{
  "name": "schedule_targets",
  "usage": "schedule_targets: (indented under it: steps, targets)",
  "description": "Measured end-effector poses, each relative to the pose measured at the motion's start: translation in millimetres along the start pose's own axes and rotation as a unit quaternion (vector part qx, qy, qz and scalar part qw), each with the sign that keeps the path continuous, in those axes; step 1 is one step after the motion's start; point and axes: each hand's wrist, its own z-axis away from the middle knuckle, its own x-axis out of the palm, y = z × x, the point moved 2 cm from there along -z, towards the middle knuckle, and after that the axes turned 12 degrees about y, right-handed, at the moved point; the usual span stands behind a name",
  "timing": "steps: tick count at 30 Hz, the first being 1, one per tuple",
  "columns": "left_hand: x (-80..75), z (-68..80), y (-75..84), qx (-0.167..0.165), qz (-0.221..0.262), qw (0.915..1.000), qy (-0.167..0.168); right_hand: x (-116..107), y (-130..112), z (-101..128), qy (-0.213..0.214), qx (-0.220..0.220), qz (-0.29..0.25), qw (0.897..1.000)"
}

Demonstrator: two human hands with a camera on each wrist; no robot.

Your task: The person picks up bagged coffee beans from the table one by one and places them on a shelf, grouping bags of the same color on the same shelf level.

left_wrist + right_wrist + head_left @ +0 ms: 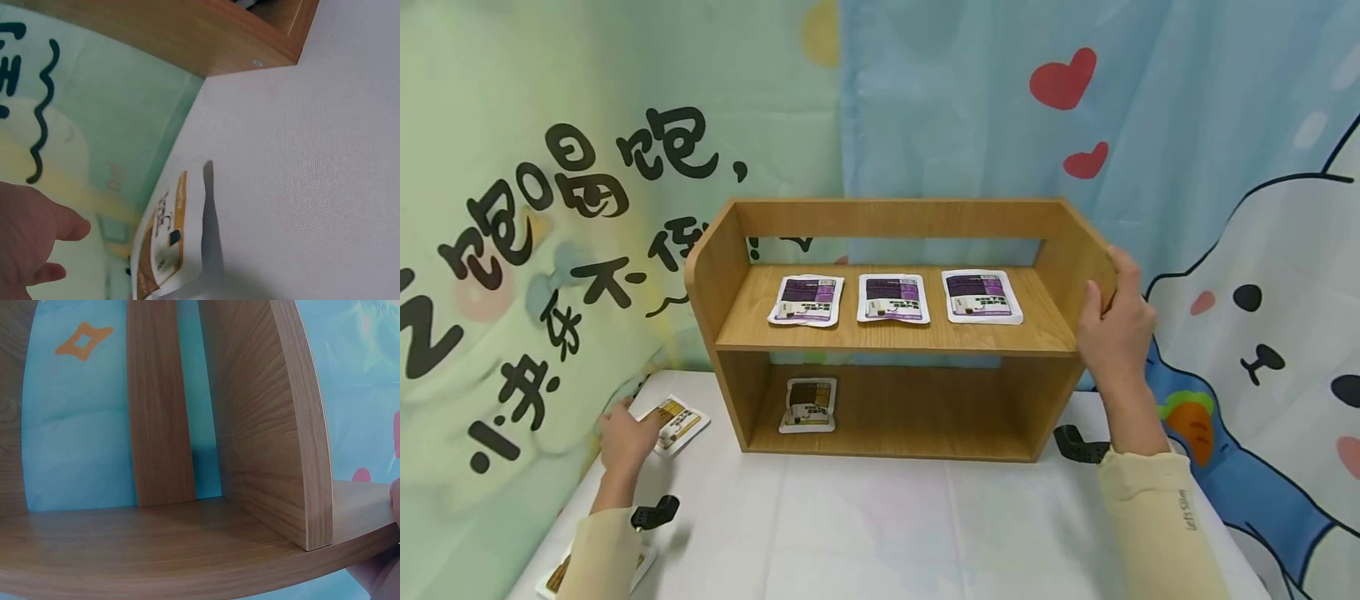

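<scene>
At the wooden shelf (895, 218), right hand (1116, 329) gripping it, left hand (627, 437) partly covering packet (681, 427), hold unclear

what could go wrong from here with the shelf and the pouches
1. The right grip holds the wooden shelf by its side panel; a tug might shift it and slide the three purple-labelled pouches on its upper tier.
2. The left grip is at one edge of a brown-and-white pouch; how firmly it is held is unclear, so it might slip.
3. Another pouch lies partly hidden by the left sleeve, which might brush it aside.
</scene>
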Motion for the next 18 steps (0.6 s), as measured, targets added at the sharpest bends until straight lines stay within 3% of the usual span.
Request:
schedule_targets:
  steps: [4,10,18]
  targets:
    - [3.2,-2.3,-3.7,-0.029,-0.017,0.9991,-0.025,2,-3,-2,-0.003,-0.006,-0.009,1.000]
    - [15.4,-6.3,-9.1,-0.046,-0.018,0.9971,-0.058,2,-4,-4,-0.017,0.000,-0.008,1.000]
    - [29.9,-11.7,-15.2,-0.063,-0.012,0.9968,-0.047,-3,-1,-1,-0.011,-0.002,-0.007,1.000]
